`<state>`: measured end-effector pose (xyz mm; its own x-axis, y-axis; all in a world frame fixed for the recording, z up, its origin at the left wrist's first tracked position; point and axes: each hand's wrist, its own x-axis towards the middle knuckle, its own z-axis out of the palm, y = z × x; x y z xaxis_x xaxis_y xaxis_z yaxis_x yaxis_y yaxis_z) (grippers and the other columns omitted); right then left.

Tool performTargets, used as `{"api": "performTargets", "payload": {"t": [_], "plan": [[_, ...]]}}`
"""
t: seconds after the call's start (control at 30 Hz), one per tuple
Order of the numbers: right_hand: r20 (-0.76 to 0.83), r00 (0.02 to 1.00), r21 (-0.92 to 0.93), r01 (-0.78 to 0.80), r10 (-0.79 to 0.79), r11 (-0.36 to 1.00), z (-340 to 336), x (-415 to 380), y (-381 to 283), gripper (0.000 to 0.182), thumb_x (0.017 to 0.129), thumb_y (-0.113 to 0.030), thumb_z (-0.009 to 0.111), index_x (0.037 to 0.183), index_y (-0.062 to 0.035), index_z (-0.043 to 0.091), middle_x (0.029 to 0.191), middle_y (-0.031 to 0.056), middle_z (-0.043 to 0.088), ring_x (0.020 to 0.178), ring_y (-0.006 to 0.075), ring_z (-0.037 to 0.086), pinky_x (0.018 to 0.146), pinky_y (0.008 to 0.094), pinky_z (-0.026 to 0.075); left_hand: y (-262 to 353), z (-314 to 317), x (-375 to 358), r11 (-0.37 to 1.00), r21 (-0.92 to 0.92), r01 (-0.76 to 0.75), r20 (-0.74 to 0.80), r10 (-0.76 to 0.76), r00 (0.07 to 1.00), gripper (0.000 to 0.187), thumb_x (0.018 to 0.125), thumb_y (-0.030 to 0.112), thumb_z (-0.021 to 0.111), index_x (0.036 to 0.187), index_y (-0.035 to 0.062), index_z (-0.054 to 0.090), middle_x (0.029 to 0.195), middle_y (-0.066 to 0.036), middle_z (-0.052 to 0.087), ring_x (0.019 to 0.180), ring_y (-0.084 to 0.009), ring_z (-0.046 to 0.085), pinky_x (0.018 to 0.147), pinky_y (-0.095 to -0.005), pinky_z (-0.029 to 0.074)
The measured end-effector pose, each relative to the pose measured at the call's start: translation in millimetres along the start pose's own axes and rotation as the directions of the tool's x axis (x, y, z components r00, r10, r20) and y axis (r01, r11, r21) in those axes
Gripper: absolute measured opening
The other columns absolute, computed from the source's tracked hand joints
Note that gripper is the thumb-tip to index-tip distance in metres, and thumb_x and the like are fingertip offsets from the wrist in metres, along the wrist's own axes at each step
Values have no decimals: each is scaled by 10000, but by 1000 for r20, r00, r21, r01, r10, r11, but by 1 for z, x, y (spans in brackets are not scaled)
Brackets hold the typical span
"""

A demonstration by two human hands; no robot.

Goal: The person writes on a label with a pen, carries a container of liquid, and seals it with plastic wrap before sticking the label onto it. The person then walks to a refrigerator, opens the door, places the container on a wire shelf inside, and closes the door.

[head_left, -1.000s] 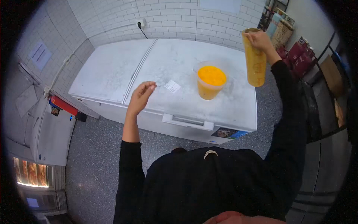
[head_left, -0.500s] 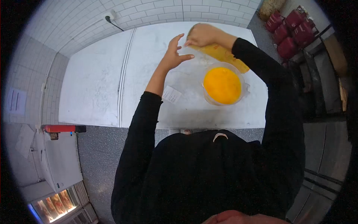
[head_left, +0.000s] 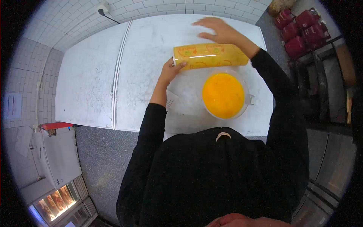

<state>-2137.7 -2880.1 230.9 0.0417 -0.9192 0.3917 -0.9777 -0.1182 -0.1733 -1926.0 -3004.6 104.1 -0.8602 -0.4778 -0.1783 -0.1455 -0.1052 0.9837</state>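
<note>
A yellow roll of cling film (head_left: 206, 56) with orange print lies across the white surface behind the clear plastic pitcher. My left hand (head_left: 171, 71) grips the roll's left end, thumb on its front side. Above the roll's far side, my right hand (head_left: 219, 31) is held with fingers stretched and apart, somewhat blurred and holding nothing. Nearer my body stands the pitcher (head_left: 246, 99), its handle to the right, filled with an orange-yellow liquid (head_left: 224, 94). A small printed paper slip (head_left: 171, 99) lies beside my left wrist, partly covered by it.
The white surface (head_left: 151, 41) has a seam (head_left: 120, 72) at its left part. Behind it rises a white tiled wall (head_left: 151, 6) with a plugged-in socket (head_left: 103, 7). Dark red canisters (head_left: 297, 47) stand on the floor at right. A lit cabinet (head_left: 56, 204) is at lower left.
The cling film roll has turned and now lies lengthwise across the surface. My left hand has closed on its left end. My right hand has let go and opened above it.
</note>
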Motion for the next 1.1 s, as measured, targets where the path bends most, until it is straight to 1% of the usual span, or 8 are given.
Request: {"api": "performTargets", "payload": {"t": [0.1,0.2,0.23,0.33,0.4,0.83,0.9,1.1], "plan": [[8,930,-117,-363,367,924,-5,-79,64,546,777,-427,510,1185,-73,430,1157,161,474,1058,321,445,916,357,331,0,3,1,997,24,75,-60,-74,995,354,722,241,660,1003,55,552,783,-19,580,694,-121,515,630,-243,434],[187,568,236,-818,802,524,8,-146,83,689,769,-430,533,1250,3,295,1174,188,450,1063,266,457,905,336,341,-5,-2,7,986,68,154,-63,-150,987,394,719,266,663,1015,40,533,875,-48,573,712,-134,526,608,-237,444],[324,444,393,-866,835,309,6,-157,71,722,767,-419,547,1261,23,258,1181,189,441,1060,243,461,896,327,350,-9,0,7,986,68,151,-63,-147,987,394,719,266,663,1015,40,533,875,-48,573,712,-134,526,608,-237,444],[358,532,722,-679,767,134,17,-171,49,671,769,-305,587,1270,-4,257,1166,142,460,1051,202,466,879,294,364,-5,9,-2,948,233,-216,-215,267,939,449,687,271,680,1023,22,515,968,-96,543,769,-181,527,673,-283,454],[229,601,749,-611,766,255,31,-172,45,644,764,-245,598,1268,-18,268,1147,125,474,1035,191,475,874,282,367,22,22,-16,505,787,-353,-155,716,680,482,644,250,696,1039,45,511,1032,-132,502,891,-248,507,789,-345,429],[136,635,731,-582,761,356,35,-178,34,435,764,-108,572,1166,-45,419,1055,65,532,976,148,498,847,264,383,22,13,4,37,886,-462,248,804,541,133,735,148,553,853,108,602,914,-20,585,853,-205,551,785,-371,440],[130,643,748,-564,755,350,36,-182,30,433,766,-100,565,1168,-44,416,1055,67,532,976,149,499,846,264,383,32,11,3,198,870,-452,220,665,714,140,735,122,516,850,103,594,930,-25,585,877,-198,550,709,-325,472],[126,631,735,-577,765,355,36,-185,27,442,765,-90,558,1176,-35,406,1062,69,529,979,152,500,842,266,388,37,-6,16,-59,840,-539,460,605,650,194,718,93,486,894,93,568,945,-34,574,888,-199,544,644,-300,481]]}}
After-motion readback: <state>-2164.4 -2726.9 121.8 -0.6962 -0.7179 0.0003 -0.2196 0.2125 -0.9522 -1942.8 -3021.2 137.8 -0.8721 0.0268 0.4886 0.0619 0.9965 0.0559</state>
